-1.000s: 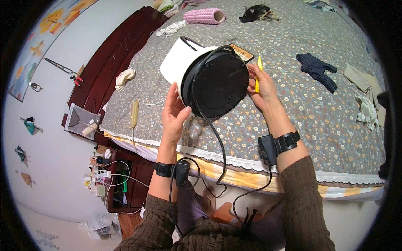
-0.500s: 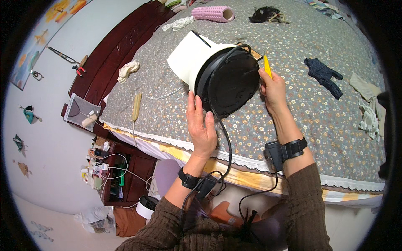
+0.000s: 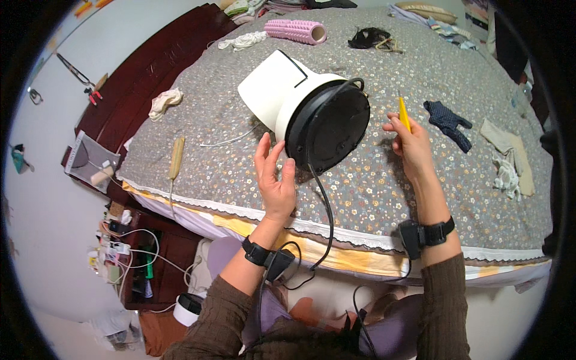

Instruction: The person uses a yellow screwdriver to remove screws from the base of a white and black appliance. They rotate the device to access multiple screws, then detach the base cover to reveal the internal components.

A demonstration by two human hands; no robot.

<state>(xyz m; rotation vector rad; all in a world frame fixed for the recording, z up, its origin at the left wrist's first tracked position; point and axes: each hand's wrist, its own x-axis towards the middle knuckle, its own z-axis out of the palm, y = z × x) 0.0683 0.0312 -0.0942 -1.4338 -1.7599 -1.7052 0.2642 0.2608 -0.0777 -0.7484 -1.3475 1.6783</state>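
A white appliance (image 3: 264, 90) lies on its side on the bed, its round black base (image 3: 336, 132) turned towards me. A black power cord (image 3: 326, 198) runs from the base over the bed's near edge. At the lower left rim of the appliance is my left hand (image 3: 277, 186), open, fingers spread; its fingertips are at the white rim, and I cannot tell whether they touch it. To the right of the base, my right hand (image 3: 414, 147) pinches a slim yellow screwdriver (image 3: 404, 114), its thin tip pointing up and away from the base.
Behind the appliance lies a pink foam roller (image 3: 296, 31) beside a white cloth. Dark patterned clothing (image 3: 448, 125) and pale socks (image 3: 510, 150) are to the right. A cream-handled tool (image 3: 177, 157) lies left. A dark red nightstand (image 3: 165, 252) with cables stands beside the bed.
My right hand has drawn away from the base to the right with the screwdriver. My left hand has shifted slightly left, fingers more bent. The view has turned a little.
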